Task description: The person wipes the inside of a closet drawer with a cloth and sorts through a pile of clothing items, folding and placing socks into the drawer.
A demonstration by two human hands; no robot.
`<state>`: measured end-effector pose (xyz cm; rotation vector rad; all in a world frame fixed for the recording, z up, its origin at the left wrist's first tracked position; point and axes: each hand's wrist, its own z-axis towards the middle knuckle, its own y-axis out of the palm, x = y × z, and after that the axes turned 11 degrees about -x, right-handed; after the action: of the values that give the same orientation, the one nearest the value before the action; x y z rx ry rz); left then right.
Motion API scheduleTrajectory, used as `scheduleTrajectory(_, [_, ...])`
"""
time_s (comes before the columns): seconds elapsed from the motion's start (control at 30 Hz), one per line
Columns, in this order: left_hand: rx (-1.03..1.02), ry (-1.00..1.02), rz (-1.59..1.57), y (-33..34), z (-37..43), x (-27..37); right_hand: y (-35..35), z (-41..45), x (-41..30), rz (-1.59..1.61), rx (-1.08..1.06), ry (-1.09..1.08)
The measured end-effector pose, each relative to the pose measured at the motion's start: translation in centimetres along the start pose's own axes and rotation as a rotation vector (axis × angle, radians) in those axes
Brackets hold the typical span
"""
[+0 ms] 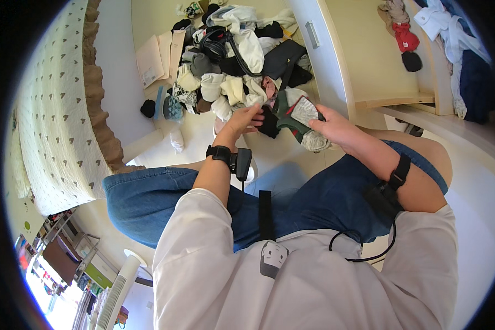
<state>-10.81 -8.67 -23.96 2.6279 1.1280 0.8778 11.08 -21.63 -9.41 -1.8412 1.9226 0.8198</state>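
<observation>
My right hand (332, 128) grips a bundle of grey, dark green and red knitted fabric (303, 113), which looks like folded socks. Over the near edge of a heap of socks, my left hand (246, 119) has its fingers loosely apart and nothing in them. A black sock (269, 123) lies just beyond its fingertips; whether they touch it I cannot tell. Cream socks (232, 90), white socks (249, 49) and grey socks (202, 64) fill the heap on the floor. Among them are a coiled black belt (241, 57) and a flat black pouch (284, 58).
Pale cardboard sleeves (152, 62) lie left of the heap, near a black balled sock (148, 108). A bed with a heart-patterned cover (62, 103) stands at left. The wardrobe door (321, 53) stands open at right, with clothes (474, 82) inside.
</observation>
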Motion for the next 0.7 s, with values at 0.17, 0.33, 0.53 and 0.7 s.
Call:
scheduleTrajectory(0.17, [0.274,-0.218,0.238,-5.8,4.0,-10.5,2.3,0.6,-0.3,-0.018,-0.01,0.161])
scheduleTrajectory(0.33, [0.602,0.008,-0.025,1.1,7.2,-9.2,0.5,0.6,3.2,0.048,0.069,0.186])
scheduleTrajectory(0.53, [0.556,-0.089,-0.2,-0.4,5.9,-9.7,0.9,1.1,1.7,-0.17,0.08,0.214])
scheduleTrajectory(0.7, [0.485,-0.023,-0.228,-1.2,4.4,-9.8,1.6,2.3,1.5,-0.071,0.102,0.225])
